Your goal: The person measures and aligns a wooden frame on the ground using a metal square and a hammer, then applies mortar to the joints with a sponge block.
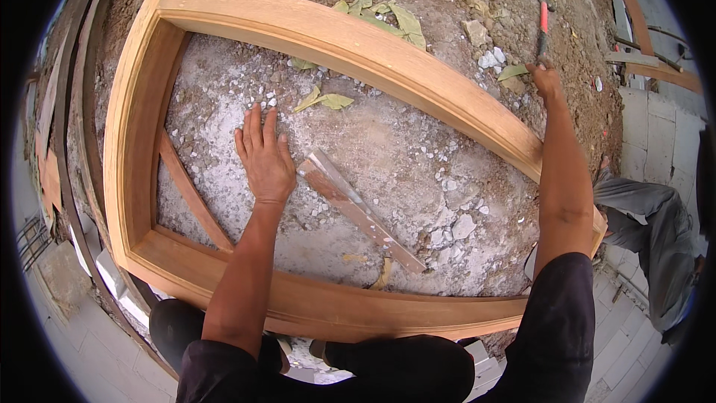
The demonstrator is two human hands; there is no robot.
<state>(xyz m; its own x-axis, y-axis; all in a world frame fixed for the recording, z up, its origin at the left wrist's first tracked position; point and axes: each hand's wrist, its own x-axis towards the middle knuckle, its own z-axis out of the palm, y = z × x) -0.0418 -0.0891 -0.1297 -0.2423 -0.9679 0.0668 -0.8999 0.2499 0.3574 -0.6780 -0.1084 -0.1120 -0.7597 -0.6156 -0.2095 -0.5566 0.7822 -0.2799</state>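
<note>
1. The left hand (262, 155) lies flat and open, fingers spread, pressed on the rough concrete patch (388, 157) inside the wooden frame (350, 45).
2. The right hand (547, 80) reaches beyond the frame's far rail and is closed around the handle of a red-handled hammer (543, 26) resting on the dirt.
3. The hammer looks stiff and head-heavy; its handle is the natural place to hold it.
4. One frame lies flat on the ground; it looks rigid and heavy, best taken by its long rails.
5. Inside the frame, just beside the left hand, lies one loose flat wooden strip (358, 210).
6. One diagonal brace (192, 195) crosses the frame's left corner.
7. Outside the frame, at its right, another person's grey trouser leg (649, 224) shows.
</note>
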